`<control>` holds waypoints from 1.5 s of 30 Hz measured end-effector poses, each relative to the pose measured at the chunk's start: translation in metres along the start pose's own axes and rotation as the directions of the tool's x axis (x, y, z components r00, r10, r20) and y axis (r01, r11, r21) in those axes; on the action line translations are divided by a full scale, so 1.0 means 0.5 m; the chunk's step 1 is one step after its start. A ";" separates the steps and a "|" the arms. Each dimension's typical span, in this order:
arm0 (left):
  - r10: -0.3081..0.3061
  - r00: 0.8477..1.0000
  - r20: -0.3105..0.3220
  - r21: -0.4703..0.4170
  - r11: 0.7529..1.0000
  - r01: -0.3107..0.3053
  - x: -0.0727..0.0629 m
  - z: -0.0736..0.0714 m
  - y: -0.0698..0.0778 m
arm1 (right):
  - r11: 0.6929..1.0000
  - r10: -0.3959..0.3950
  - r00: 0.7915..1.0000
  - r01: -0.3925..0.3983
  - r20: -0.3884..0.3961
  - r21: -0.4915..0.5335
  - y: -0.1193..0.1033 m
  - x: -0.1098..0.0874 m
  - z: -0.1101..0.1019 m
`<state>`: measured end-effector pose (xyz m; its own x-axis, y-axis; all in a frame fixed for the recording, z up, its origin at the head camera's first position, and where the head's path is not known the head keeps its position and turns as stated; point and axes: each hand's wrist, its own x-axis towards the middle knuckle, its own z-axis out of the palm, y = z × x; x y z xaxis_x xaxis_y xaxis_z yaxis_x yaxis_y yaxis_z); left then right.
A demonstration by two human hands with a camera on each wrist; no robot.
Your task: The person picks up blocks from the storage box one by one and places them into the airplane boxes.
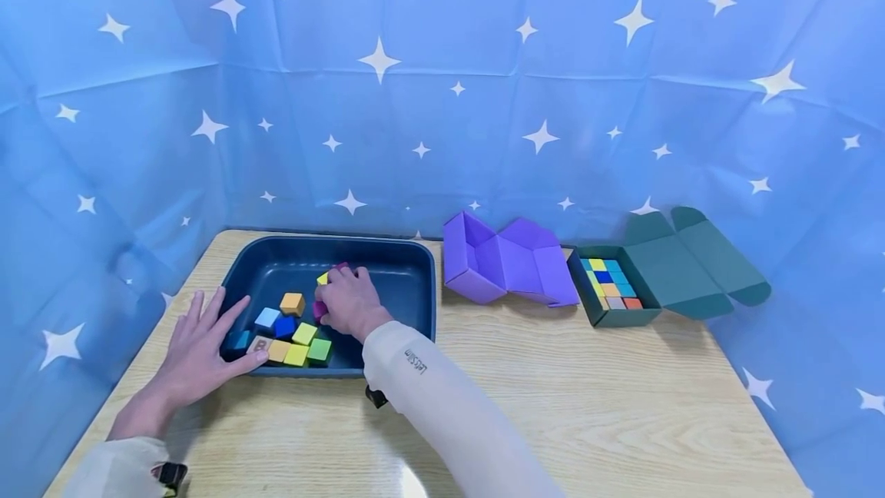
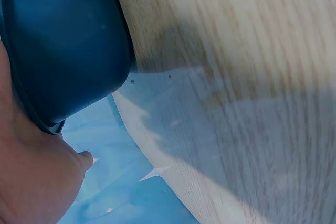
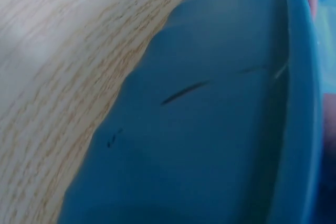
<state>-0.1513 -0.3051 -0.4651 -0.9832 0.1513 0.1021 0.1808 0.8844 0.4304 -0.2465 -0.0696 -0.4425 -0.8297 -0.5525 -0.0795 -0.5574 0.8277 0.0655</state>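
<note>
Several coloured wooden cubes lie in a dark blue tray point(image 1: 408, 252) on the left of the table. In the head view my left hand point(image 1: 197, 352) rests at the tray's left side, fingers spread, thumb near a plain cube marked B point(image 1: 260, 346). A teal cube point(image 1: 238, 341) sits beneath its fingers. My right hand point(image 1: 349, 300) reaches into the tray with bent fingers. Around its fingers show a purple cube point(image 1: 319, 310), a yellow cube point(image 1: 322, 279) and a magenta cube point(image 1: 341, 266); whether it grips any is hidden. The left wrist view shows my left hand point(image 2: 37, 166) against the tray.
An open purple box point(image 1: 473, 275) stands right of the tray. Farther right, a dark green box point(image 1: 625, 318) with its lid folded out holds rows of coloured cubes. Bare wooden tabletop point(image 1: 553, 390) lies in front. A blue star-patterned curtain point(image 1: 442, 137) surrounds the table.
</note>
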 end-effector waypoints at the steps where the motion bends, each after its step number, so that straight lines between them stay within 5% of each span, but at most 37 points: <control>1: -0.001 1.000 0.002 -0.002 1.000 0.001 0.001 0.000 0.001 | 1.000 0.000 1.000 0.000 -0.001 0.000 0.000 0.000 0.000; 17: 0.004 1.000 0.003 0.013 1.000 -0.004 -0.001 -0.001 0.003 | 0.997 -0.007 0.998 0.012 -0.064 0.073 0.067 -0.034 -0.042; 32: 0.018 1.000 -0.011 0.013 1.000 -0.018 -0.002 0.001 0.001 | 0.980 0.074 0.980 -0.038 -0.185 0.195 0.284 -0.139 -0.134; 45: 0.012 1.000 0.007 0.013 1.000 -0.012 -0.002 -0.001 0.002 | 0.907 0.324 0.928 -0.250 -0.183 0.339 0.465 -0.240 -0.142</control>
<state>-0.1501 -0.3045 -0.4644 -0.9812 0.1648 0.1004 0.1919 0.8882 0.4175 -0.2784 0.1821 -0.3472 -0.9561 -0.2630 0.1292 -0.2885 0.9221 -0.2579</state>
